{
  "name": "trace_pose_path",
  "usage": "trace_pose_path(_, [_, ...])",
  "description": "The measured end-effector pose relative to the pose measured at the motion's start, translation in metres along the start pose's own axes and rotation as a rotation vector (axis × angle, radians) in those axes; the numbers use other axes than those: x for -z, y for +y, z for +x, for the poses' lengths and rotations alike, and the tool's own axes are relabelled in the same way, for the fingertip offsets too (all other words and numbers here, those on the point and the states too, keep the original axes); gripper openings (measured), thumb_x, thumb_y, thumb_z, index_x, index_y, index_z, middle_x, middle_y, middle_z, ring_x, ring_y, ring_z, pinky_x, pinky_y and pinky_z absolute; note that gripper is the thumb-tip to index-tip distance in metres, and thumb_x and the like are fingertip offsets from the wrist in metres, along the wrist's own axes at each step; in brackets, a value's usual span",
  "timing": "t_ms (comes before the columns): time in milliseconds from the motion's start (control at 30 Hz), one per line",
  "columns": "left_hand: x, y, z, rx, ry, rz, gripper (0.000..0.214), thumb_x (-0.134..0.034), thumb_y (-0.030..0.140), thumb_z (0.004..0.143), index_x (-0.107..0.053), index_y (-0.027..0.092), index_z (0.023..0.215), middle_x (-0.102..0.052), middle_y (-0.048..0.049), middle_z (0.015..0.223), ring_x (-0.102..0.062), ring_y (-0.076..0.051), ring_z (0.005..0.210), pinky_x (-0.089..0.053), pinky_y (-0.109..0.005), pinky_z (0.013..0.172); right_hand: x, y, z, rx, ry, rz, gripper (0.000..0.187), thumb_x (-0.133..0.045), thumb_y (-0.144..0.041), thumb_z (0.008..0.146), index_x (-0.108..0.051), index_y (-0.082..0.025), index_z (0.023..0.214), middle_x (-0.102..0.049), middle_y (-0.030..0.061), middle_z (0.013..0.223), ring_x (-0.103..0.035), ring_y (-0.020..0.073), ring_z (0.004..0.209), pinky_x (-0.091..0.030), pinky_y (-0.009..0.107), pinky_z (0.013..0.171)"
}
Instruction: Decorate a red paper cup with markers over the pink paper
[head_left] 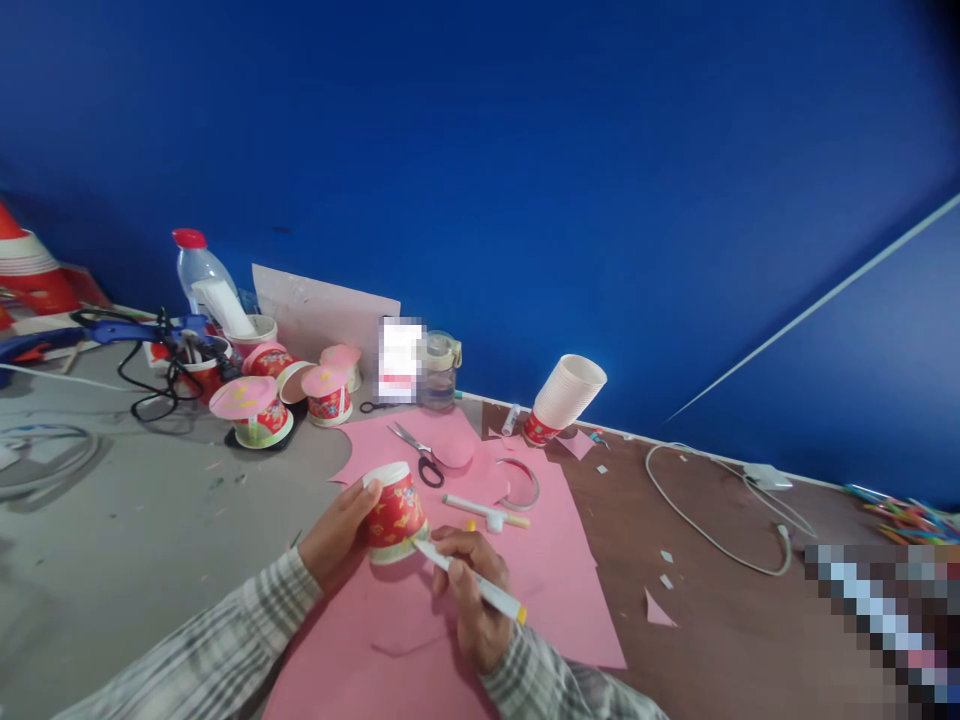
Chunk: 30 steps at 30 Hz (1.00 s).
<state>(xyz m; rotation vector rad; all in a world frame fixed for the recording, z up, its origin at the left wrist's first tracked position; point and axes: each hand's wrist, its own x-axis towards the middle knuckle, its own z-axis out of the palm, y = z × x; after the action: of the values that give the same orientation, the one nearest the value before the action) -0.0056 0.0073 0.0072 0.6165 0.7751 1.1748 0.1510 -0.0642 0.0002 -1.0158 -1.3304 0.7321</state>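
Observation:
My left hand (341,530) grips a red paper cup (395,510) with a floral pattern, held tilted above a large pink paper sheet (555,580). The cup's lower band is pale with yellow-green colouring on it. In my right hand (476,590) is a white marker (487,592) with a yellow end, its tip touching or very close to that band. Just beyond my hands lie scissors (420,452), a pink paper circle (454,447), a roll of tape (536,485) and another marker (480,510) with a green end.
Decorated cups with pink tops (251,400) stand at the left, near a plastic bottle (206,270). A leaning stack of paper cups (566,390) and a glass jar (440,370) are by the blue wall (480,180). A white cable (705,540) and paper scraps (658,608) lie right.

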Motion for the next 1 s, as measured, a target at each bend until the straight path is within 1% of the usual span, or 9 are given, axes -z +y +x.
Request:
trace_pose_path(67, [-0.0006, 0.0005, -0.0004, 0.003, 0.005, -0.004, 0.036, -0.066, 0.04, 0.058, -0.066, 0.013, 0.081, -0.071, -0.0124, 0.068, -0.061, -0.033, 0.066, -0.049, -0.047, 0.062, 0.0007, 0.0019, -0.001, -0.03, -0.006, 0.042, 0.021, -0.049, -0.033, 0.082, -0.064, -0.017, 0.082, -0.058, -0.0006, 0.043, -0.056, 0.0189, 0.038, -0.048, 0.028, 0.04])
trace_pose_path(167, [-0.0025, 0.0021, -0.0017, 0.005, 0.008, -0.007, 0.036, -0.067, 0.04, 0.057, -0.066, 0.013, 0.08, -0.071, -0.0127, 0.068, -0.061, -0.033, 0.067, -0.049, -0.047, 0.063, 0.0008, 0.0036, -0.0012, -0.054, -0.029, 0.072, 0.021, -0.05, -0.033, 0.082, -0.063, -0.017, 0.082, -0.059, -0.0004, 0.045, -0.053, 0.0161, 0.033, -0.044, 0.024, 0.034])
trace_pose_path(400, [-0.0041, 0.0044, -0.0038, 0.016, -0.029, -0.016, 0.036, -0.066, 0.038, 0.059, -0.065, 0.01, 0.082, -0.07, -0.0133, 0.066, -0.062, -0.035, 0.064, -0.049, -0.049, 0.06, -0.0007, 0.0027, 0.0014, -0.092, -0.057, 0.093, 0.021, -0.05, -0.031, 0.081, -0.063, -0.015, 0.082, -0.057, -0.0022, 0.043, -0.051, 0.0147, 0.032, -0.044, 0.023, 0.035])
trace_pose_path(567, [-0.0031, 0.0028, -0.0022, 0.005, -0.037, -0.027, 0.033, -0.064, 0.037, 0.061, -0.066, 0.011, 0.082, -0.071, -0.0147, 0.066, -0.062, -0.035, 0.064, -0.049, -0.051, 0.059, -0.0006, 0.0006, 0.0023, -0.02, -0.075, 0.095, 0.021, -0.05, -0.031, 0.081, -0.064, -0.017, 0.075, -0.054, -0.0034, 0.041, -0.052, 0.0149, 0.031, -0.044, 0.023, 0.034])
trace_pose_path(767, [-0.0039, 0.0041, -0.003, 0.011, -0.024, -0.03, 0.034, -0.067, 0.036, 0.059, -0.066, 0.01, 0.081, -0.07, -0.0141, 0.067, -0.062, -0.035, 0.066, -0.049, -0.049, 0.061, -0.0013, 0.0039, 0.0019, -0.067, -0.066, 0.112, 0.017, -0.051, -0.027, 0.08, -0.062, -0.015, 0.083, -0.056, -0.0025, 0.043, -0.051, 0.0144, 0.032, -0.043, 0.023, 0.035])
trace_pose_path(933, [-0.0021, 0.0025, -0.0027, 0.001, -0.042, -0.027, 0.03, -0.064, 0.035, 0.063, -0.065, 0.011, 0.081, -0.07, -0.0127, 0.066, -0.062, -0.033, 0.065, -0.049, -0.048, 0.061, -0.0006, 0.0014, 0.0043, -0.015, -0.086, 0.105, 0.017, -0.048, -0.025, 0.08, -0.063, -0.017, 0.076, -0.054, -0.0032, 0.044, -0.049, 0.0133, 0.03, -0.039, 0.02, 0.031])
trace_pose_path(1000, [-0.0014, 0.0019, -0.0023, 0.002, -0.042, -0.027, 0.031, -0.064, 0.035, 0.063, -0.065, 0.011, 0.082, -0.071, -0.013, 0.067, -0.062, -0.033, 0.064, -0.049, -0.048, 0.061, -0.0002, 0.0011, 0.0045, -0.007, -0.088, 0.096, 0.016, -0.048, -0.023, 0.08, -0.063, -0.018, 0.078, -0.054, -0.0031, 0.044, -0.05, 0.0141, 0.032, -0.04, 0.02, 0.032])
